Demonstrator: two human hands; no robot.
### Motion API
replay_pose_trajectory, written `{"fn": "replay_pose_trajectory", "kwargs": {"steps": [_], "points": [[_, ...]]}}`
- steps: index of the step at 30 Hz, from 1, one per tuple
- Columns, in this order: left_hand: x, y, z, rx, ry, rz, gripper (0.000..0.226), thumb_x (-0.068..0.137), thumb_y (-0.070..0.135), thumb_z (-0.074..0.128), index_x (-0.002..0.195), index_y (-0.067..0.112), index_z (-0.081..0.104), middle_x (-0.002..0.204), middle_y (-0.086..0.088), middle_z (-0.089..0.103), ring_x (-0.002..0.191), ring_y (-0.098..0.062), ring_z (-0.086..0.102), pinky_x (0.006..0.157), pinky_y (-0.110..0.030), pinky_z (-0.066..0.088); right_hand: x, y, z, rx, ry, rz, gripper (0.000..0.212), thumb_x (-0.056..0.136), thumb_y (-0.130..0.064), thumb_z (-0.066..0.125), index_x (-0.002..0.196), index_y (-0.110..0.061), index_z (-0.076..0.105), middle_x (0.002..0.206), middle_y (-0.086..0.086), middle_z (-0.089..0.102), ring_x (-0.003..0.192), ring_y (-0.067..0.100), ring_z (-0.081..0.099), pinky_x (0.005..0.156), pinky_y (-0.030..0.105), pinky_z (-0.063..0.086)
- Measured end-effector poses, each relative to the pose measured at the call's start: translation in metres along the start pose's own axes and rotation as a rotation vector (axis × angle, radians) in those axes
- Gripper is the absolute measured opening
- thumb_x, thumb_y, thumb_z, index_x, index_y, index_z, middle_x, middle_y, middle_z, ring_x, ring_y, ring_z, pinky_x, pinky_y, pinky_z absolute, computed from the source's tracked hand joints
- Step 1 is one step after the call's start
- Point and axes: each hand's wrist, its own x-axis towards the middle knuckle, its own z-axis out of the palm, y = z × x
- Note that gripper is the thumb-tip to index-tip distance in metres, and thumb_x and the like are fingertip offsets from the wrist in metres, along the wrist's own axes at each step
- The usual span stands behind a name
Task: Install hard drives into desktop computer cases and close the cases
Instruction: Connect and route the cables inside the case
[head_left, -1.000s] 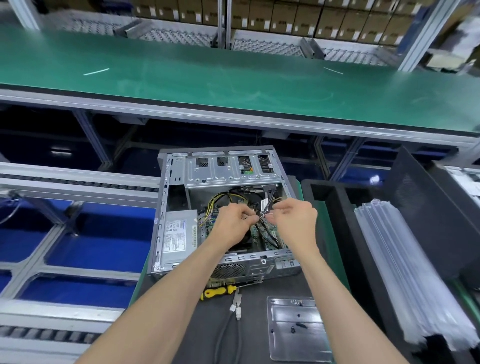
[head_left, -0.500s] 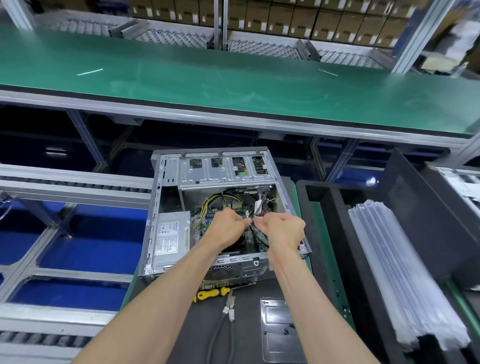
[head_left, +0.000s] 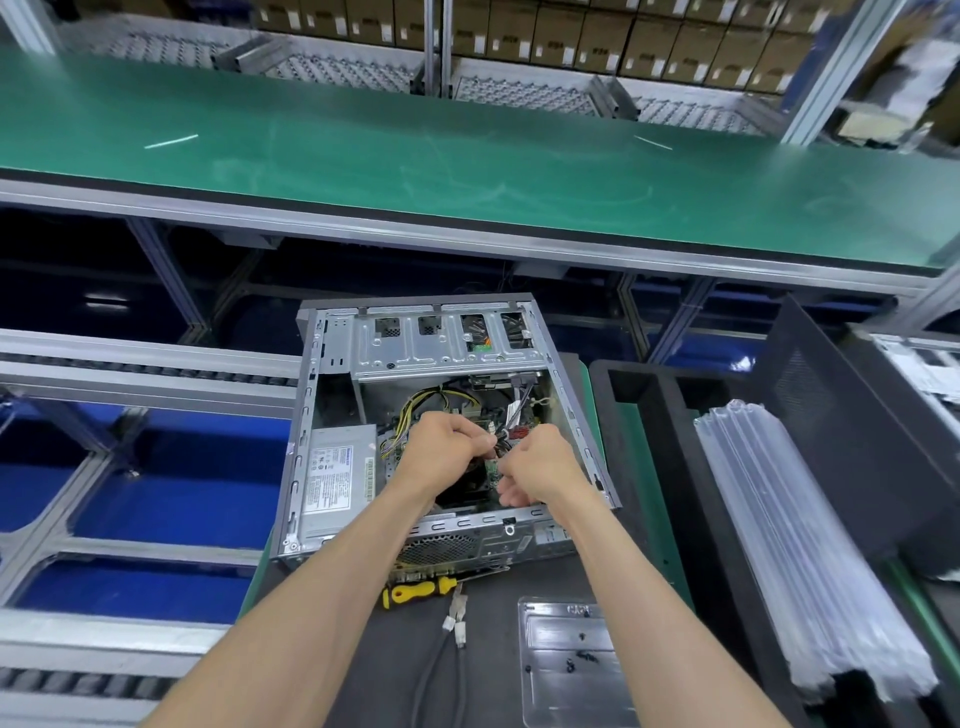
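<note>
Lying nearest on the dark surface are a clear tray of screws, a loose cable and a yellow screwdriver. Beyond them sits the open case, lid off, with both hands inside. The left hand and right hand each have a curled grip pinching the thin wires between them. Since a second ago the hands have drawn closer together and lower over the board (likely seating a connector), so cabling is under way. No hard drive is clearly visible; closing waits.
</note>
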Motion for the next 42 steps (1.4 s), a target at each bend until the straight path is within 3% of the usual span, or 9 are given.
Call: {"fn": "replay_pose_trajectory", "kwargs": {"steps": [4, 8, 14, 19, 23, 28, 33, 37, 42], "points": [[-0.001, 0.001, 0.0, 0.087, 0.054, 0.022, 0.022, 0.085, 0.032, 0.079, 0.067, 0.021, 0.075, 0.071, 0.008, 0.074, 0.082, -0.008, 0.068, 0.076, -0.029, 0.048, 0.005, -0.003, 0.003, 0.068, -0.053, 0.066, 0.02, 0.096, -0.005, 0.047, 0.11, 0.004, 0.057, 0.054, 0.007, 0.067, 0.04, 0.014, 0.055, 0.039, 0.021, 0.042], [-0.001, 0.003, 0.001, 0.243, 0.054, 0.044, 0.018, 0.085, 0.036, 0.078, 0.077, 0.023, 0.067, 0.066, 0.011, 0.064, 0.068, -0.008, 0.059, 0.058, -0.026, 0.039, 0.008, -0.007, 0.001, 0.158, -0.112, 0.13, 0.015, 0.092, -0.006, 0.047, 0.087, -0.008, 0.062, 0.047, -0.001, 0.055, 0.037, 0.01, 0.042, 0.042, 0.02, 0.034], [-0.006, 0.002, -0.005, 0.016, 0.104, 0.079, 0.038, 0.077, 0.025, 0.087, 0.104, 0.031, 0.062, 0.073, 0.015, 0.075, 0.078, -0.001, 0.069, 0.07, -0.025, 0.048, 0.008, -0.005, 0.001, 0.147, -0.147, 0.13, 0.017, 0.094, -0.005, 0.054, 0.099, 0.002, 0.068, 0.053, 0.004, 0.061, 0.04, 0.012, 0.048, 0.041, 0.021, 0.037], [-0.006, 0.005, -0.003, 0.027, 0.161, 0.101, 0.008, 0.08, 0.026, 0.085, 0.077, 0.031, 0.079, 0.07, 0.013, 0.075, 0.077, -0.004, 0.071, 0.075, -0.025, 0.054, 0.0, 0.007, 0.006, -0.029, 0.273, -0.253, 0.023, 0.087, -0.004, 0.053, 0.081, -0.014, 0.072, 0.066, 0.003, 0.072, 0.059, 0.018, 0.068, 0.061, 0.032, 0.057], [-0.007, 0.006, -0.003, -0.018, 0.181, 0.065, 0.013, 0.081, 0.025, 0.084, 0.073, 0.033, 0.079, 0.071, 0.01, 0.075, 0.076, -0.009, 0.071, 0.055, -0.014, 0.05, -0.003, 0.017, 0.009, -0.131, 0.502, -0.492, 0.021, 0.093, -0.005, 0.054, 0.08, -0.02, 0.063, 0.061, -0.004, 0.063, 0.053, 0.007, 0.056, 0.056, 0.021, 0.042], [-0.005, 0.006, -0.003, 0.061, 0.178, 0.052, 0.003, 0.083, 0.028, 0.083, 0.081, 0.027, 0.082, 0.08, 0.009, 0.077, 0.071, -0.002, 0.067, 0.066, -0.022, 0.05, -0.001, 0.019, 0.008, -0.213, 0.641, -0.836, 0.013, 0.095, 0.002, 0.059, 0.095, -0.002, 0.071, 0.084, 0.006, 0.07, 0.07, 0.018, 0.061, 0.064, 0.031, 0.048], [-0.003, 0.005, -0.001, 0.131, 0.175, 0.077, 0.005, 0.084, 0.029, 0.082, 0.085, 0.024, 0.083, 0.073, 0.011, 0.074, 0.054, 0.002, 0.059, 0.061, -0.024, 0.052, 0.001, 0.017, 0.008, -0.192, 0.568, -0.866, 0.019, 0.098, -0.003, 0.059, 0.113, -0.001, 0.07, 0.094, 0.008, 0.075, 0.08, 0.019, 0.067, 0.075, 0.019, 0.048], [-0.002, 0.003, -0.001, 0.16, 0.167, 0.107, 0.005, 0.085, 0.028, 0.081, 0.086, 0.024, 0.083, 0.074, 0.011, 0.075, 0.053, 0.003, 0.057, 0.06, -0.02, 0.045, 0.005, 0.01, 0.008, -0.033, 0.495, -0.755, 0.002, 0.095, -0.011, 0.065, 0.094, -0.01, 0.067, 0.07, -0.009, 0.067, 0.063, 0.01, 0.061, 0.06, 0.025, 0.045], [-0.002, 0.002, -0.001, 0.176, 0.16, 0.149, 0.003, 0.085, 0.025, 0.081, 0.083, 0.024, 0.083, 0.061, 0.018, 0.07, 0.052, 0.004, 0.058, 0.055, -0.015, 0.04, 0.008, 0.004, 0.011, -0.052, 0.436, -0.771, 0.01, 0.094, -0.006, 0.062, 0.086, -0.009, 0.066, 0.076, -0.003, 0.064, 0.072, 0.011, 0.057, 0.065, 0.026, 0.046]]}}
